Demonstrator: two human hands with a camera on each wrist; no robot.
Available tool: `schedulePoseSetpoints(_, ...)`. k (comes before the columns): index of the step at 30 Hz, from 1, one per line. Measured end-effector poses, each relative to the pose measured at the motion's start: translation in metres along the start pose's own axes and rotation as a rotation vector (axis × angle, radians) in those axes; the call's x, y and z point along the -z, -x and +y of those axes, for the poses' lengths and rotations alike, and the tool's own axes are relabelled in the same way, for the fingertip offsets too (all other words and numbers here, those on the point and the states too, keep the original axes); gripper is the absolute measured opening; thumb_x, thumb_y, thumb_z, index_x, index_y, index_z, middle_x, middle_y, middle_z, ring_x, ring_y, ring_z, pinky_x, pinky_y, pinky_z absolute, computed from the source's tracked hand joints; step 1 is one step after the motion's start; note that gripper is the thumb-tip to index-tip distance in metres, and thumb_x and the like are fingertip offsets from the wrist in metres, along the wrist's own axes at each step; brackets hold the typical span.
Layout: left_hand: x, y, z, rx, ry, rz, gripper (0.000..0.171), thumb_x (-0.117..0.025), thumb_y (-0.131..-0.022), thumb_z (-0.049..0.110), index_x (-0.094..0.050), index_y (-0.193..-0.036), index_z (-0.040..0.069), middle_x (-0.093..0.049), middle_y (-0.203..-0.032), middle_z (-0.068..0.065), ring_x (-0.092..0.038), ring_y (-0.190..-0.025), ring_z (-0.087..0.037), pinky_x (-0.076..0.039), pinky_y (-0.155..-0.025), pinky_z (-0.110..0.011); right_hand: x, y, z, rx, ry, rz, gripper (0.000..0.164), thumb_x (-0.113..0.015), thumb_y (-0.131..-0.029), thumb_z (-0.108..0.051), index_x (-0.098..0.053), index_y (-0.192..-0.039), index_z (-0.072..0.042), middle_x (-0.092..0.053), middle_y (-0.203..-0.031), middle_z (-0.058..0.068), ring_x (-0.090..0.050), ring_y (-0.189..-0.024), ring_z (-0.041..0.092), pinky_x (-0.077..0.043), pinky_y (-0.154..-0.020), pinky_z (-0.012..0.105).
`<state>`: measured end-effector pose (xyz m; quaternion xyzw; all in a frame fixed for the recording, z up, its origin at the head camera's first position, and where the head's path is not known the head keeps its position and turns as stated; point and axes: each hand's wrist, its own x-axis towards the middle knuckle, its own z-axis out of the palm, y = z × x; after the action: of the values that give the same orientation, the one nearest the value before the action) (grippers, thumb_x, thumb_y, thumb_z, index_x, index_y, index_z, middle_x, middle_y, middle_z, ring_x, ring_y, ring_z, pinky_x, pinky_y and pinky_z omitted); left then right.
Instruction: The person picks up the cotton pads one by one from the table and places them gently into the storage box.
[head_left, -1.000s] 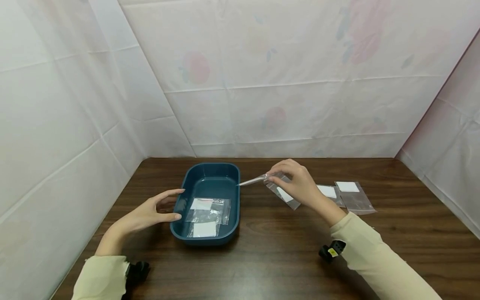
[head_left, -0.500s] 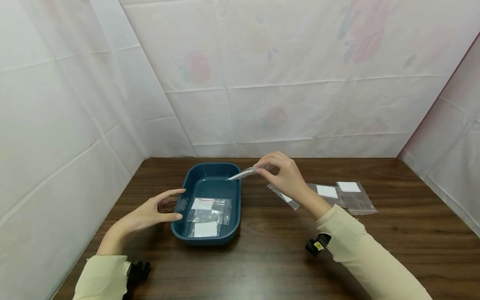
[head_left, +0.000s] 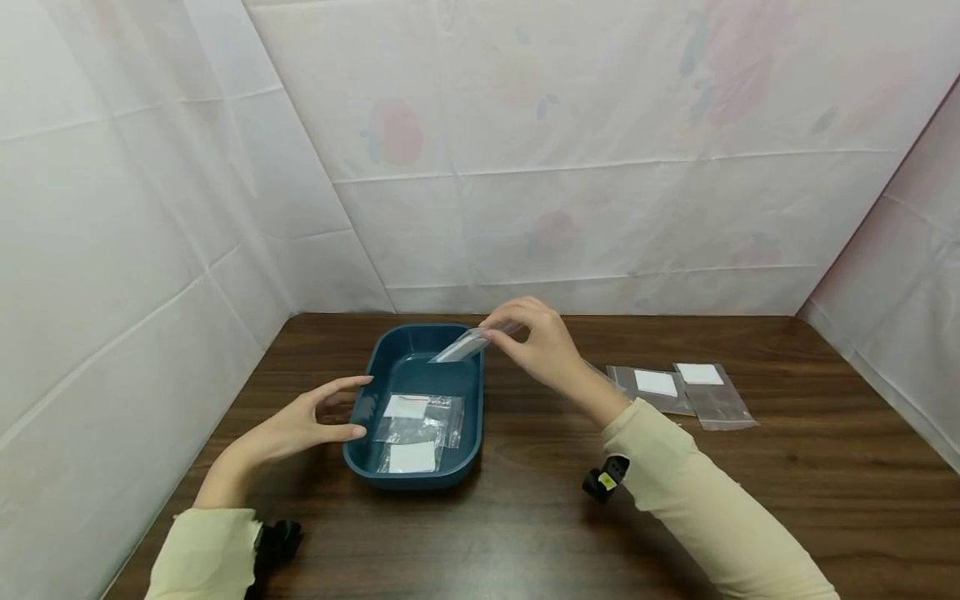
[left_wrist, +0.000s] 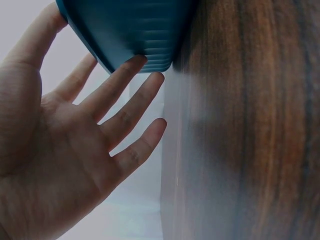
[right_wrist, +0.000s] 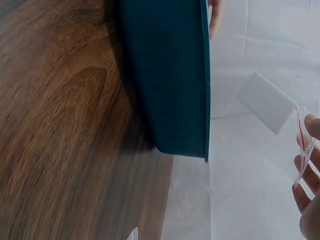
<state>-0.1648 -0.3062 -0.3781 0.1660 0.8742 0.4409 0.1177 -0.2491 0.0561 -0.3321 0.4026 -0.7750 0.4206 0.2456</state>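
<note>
In the head view my right hand (head_left: 536, 346) pinches a clear zip-lock bag (head_left: 459, 345) by one end, with the bag tilted down over the far right rim of a blue plastic tray (head_left: 482, 417). The right wrist view shows a white card (right_wrist: 268, 103) inside this bag and a red line along its seal, beside my fingertips. My left hand (head_left: 303, 423) rests at the tray's left side, thumb and fingertips at the rim. From the left wrist, that hand (left_wrist: 75, 130) has its fingers spread along the tray's outer wall (left_wrist: 125, 35). Several bags (head_left: 412, 457) with white cards lie inside the tray.
On the dark wooden table (head_left: 517, 517), right of the tray, lie a zip-lock bag (head_left: 655, 385) and an overlapping bag (head_left: 705, 379), each with a white card. Part of one more bag shows behind my right forearm. Pale cloth (head_left: 600, 167) hangs around the table.
My right hand has moved left with the pinched bag, from right of the tray to over its far right rim. My left hand and the tray have stayed in place.
</note>
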Motion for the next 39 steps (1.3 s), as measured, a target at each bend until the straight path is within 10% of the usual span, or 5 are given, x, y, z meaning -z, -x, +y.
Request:
schedulePoseSetpoints(16, -0.002, 0.000, -0.001, 0.000, -0.005, 0.006, 0.072, -0.074, -0.091, 0.028, -0.037, -0.153, 0.017, -0.041, -0.150, -0.022, -0.036, -0.137, -0.046, -0.037, -0.100, -0.065, -0.039, -0.009, -0.006, -0.021, 0.009, -0.085, 0.010, -0.078, -0.088, -0.016, -0.077, -0.097, -0.015, -0.070, -0.100, -0.003, -0.058, -0.093, 0.011, -0.051, -0.072, 0.028)
schedulePoseSetpoints(39, -0.004, -0.002, 0.002, 0.000, 0.013, -0.006, 0.073, -0.073, -0.092, 0.027, -0.035, -0.153, 0.012, -0.041, -0.149, -0.024, -0.038, -0.136, -0.046, -0.037, -0.101, -0.065, -0.075, -0.008, 0.004, -0.115, 0.118, -0.198, 0.009, -0.076, -0.090, -0.023, -0.076, -0.099, -0.021, -0.070, -0.102, -0.007, -0.059, -0.101, 0.012, -0.049, -0.090, 0.030)
